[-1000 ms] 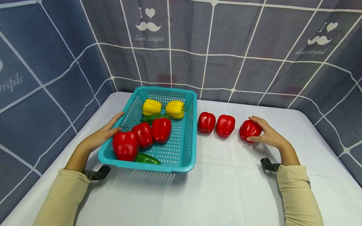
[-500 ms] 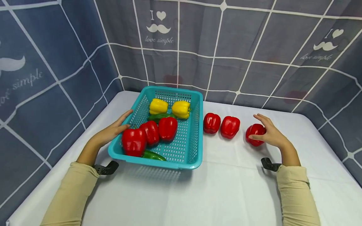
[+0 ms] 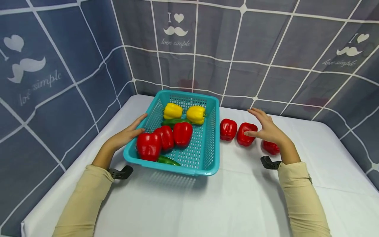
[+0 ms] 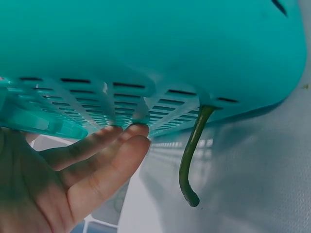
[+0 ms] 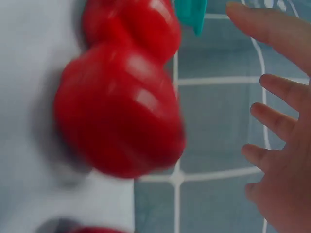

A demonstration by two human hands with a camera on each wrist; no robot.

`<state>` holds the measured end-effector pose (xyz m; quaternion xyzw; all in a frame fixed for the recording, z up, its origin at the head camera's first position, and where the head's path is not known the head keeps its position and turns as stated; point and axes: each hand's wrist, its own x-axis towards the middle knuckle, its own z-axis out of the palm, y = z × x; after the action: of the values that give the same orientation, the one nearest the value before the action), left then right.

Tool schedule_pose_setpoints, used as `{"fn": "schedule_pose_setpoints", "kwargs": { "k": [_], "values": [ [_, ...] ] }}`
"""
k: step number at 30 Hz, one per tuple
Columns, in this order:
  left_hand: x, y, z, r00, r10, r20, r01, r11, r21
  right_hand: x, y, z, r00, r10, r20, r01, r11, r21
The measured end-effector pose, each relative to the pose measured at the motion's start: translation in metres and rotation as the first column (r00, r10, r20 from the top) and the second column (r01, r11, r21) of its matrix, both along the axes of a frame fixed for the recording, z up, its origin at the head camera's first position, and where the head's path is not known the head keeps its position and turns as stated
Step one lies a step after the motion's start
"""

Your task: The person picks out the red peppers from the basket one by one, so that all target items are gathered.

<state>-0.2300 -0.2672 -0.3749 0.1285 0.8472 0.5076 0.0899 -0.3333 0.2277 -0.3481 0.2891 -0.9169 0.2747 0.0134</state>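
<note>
A turquoise slotted basket [image 3: 177,170] stands on the white table, tilted in this view. My left hand [image 3: 125,136] rests at its left rim; the left wrist view shows straight fingers [image 4: 107,170] touching the slotted wall. Beside them a green stem [image 4: 193,158] pokes out through a slot. Right of the basket lie three red bell peppers: one near the wall [image 3: 228,129], a middle one [image 3: 244,140] and a right one [image 3: 270,148] partly hidden by my wrist. My right hand [image 3: 267,130], fingers spread and holding nothing, hovers over the middle pepper.
In the basket lie two yellow bell peppers [image 3: 196,115], several red ones [image 3: 182,134] and green long vegetables [image 3: 168,160]. A grey checked curtain [image 3: 266,42] hangs behind the table and continues along the left side.
My right hand has let go of the right-hand red bell pepper, lifted and moved left over the middle one. My left hand stays at the basket; the head view has turned slightly left.
</note>
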Motion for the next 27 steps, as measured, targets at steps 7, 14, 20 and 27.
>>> {"fn": "schedule_pose_setpoints", "kwargs": {
  "k": [7, 14, 20, 27],
  "values": [
    [-0.001, 0.002, 0.001, 1.0, 0.009, 0.005, -0.009, 1.0, -0.008, 0.002, -0.041, 0.022, 0.997, 0.073, -0.022, -0.073, 0.997, 0.012],
    [0.0, 0.001, 0.0, 1.0, 0.001, 0.001, -0.001, 1.0, 0.01, 0.012, -0.092, 0.047, 0.97, 0.223, -0.095, -0.22, 0.974, 0.048],
    [-0.002, 0.001, 0.0, 1.0, -0.001, -0.007, 0.001, 1.0, 0.011, 0.028, -0.143, 0.062, 0.913, 0.39, -0.121, -0.368, 0.914, 0.169],
    [0.001, 0.002, 0.001, 1.0, -0.005, 0.001, 0.005, 1.0, 0.016, 0.053, -0.194, 0.067, 0.856, 0.507, -0.105, -0.466, 0.843, 0.269]
  ]
}}
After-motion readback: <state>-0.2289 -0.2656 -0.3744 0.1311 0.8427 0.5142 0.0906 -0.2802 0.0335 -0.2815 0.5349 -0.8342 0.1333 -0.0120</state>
